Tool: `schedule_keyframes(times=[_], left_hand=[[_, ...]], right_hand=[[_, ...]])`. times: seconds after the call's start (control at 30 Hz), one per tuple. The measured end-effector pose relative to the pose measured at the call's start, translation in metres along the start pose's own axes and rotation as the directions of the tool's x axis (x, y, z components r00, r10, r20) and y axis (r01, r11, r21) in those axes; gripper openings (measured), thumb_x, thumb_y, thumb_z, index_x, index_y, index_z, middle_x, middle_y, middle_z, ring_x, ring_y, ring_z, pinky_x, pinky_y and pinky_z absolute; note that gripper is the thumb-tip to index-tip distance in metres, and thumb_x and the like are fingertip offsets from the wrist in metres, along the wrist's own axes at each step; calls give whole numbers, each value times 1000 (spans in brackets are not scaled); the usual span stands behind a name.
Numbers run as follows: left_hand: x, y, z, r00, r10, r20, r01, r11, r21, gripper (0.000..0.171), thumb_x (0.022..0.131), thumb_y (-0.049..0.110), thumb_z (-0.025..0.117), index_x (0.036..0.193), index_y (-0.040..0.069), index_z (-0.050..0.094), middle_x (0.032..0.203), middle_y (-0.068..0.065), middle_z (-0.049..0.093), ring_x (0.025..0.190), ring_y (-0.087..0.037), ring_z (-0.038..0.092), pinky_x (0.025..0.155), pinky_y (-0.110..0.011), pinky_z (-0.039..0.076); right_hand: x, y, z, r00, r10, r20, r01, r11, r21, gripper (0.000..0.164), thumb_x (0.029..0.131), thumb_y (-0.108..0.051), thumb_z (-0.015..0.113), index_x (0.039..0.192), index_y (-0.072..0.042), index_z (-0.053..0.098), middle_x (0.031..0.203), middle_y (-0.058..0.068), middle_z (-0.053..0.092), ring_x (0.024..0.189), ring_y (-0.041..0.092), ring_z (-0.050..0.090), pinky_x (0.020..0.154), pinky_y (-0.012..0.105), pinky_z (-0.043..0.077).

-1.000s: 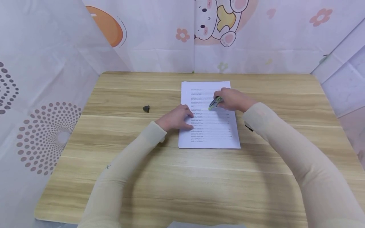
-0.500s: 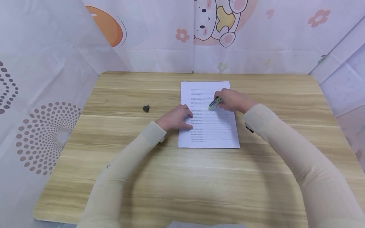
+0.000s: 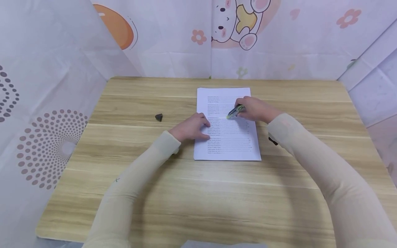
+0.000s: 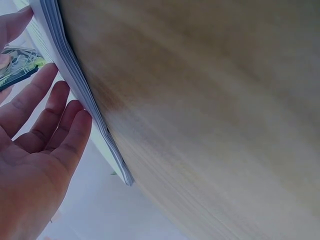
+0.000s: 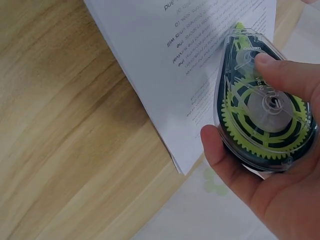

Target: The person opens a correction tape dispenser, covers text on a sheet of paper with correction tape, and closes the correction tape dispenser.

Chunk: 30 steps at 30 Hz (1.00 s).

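Note:
A stack of printed paper sheets (image 3: 229, 148) lies on the wooden table. My right hand (image 3: 255, 109) grips a correction tape dispenser (image 5: 267, 112) with a clear case and a green toothed wheel inside. Its thumb presses on the case, and the other fingers wrap beneath. The dispenser's yellow-green tip (image 5: 240, 25) points down at the text, right at the page near mid-sheet. My left hand (image 3: 192, 128) rests at the left edge of the stack, thumb and fingers spread. In the left wrist view its fingertips (image 4: 82, 120) meet the edge of the sheets.
A small dark cap (image 3: 159, 117) lies on the table (image 3: 124, 144) to the left of the paper. Behind the table's far edge hangs a patterned curtain (image 3: 173, 41). Something pale grey (image 3: 223, 245) shows at the near edge.
My right hand has shifted very slightly to the right, with the dispenser's tip staying near the same spot on the page. The left hand, sheets and cap keep their places.

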<state>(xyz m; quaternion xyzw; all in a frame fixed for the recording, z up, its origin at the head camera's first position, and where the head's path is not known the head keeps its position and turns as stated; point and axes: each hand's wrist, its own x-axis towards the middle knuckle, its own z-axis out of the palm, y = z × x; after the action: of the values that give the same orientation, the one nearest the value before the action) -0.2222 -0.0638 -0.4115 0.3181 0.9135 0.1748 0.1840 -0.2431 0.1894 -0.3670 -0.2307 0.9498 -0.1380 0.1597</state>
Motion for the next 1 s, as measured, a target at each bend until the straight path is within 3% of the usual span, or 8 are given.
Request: schedule_keyframes(times=[0.43, 0.7, 1.0], left_hand=[[-1, -1, 1, 1000, -9, 4, 9, 1000, -7, 45, 77, 31, 73, 112, 5, 65, 114, -8, 56, 107, -21, 47, 97, -32, 38], [-2, -1, 1, 1000, -10, 6, 10, 1000, -2, 45, 76, 31, 73, 111, 5, 65, 112, -7, 56, 106, -21, 47, 96, -32, 39], [0, 0, -2, 1000, -3, 12, 3, 1000, 11, 47, 76, 32, 73, 113, 5, 65, 111, -7, 56, 104, -21, 47, 95, -31, 39]], right_hand=[[0, 7, 6, 999, -23, -28, 24, 999, 48, 27, 86, -11, 63, 111, -2, 57, 105, 18, 60, 95, 29, 54, 88, 45, 43], [-2, 11, 10, 999, 24, -33, -20, 995, 100, 31, 88, -16, 63, 116, -5, 56, 112, 18, 59, 99, 29, 54, 91, 46, 42], [-5, 20, 13, 997, 26, -69, -15, 989, 150, 32, 86, -15, 65, 114, -4, 57, 113, 19, 59, 100, 30, 53, 92, 46, 41]])
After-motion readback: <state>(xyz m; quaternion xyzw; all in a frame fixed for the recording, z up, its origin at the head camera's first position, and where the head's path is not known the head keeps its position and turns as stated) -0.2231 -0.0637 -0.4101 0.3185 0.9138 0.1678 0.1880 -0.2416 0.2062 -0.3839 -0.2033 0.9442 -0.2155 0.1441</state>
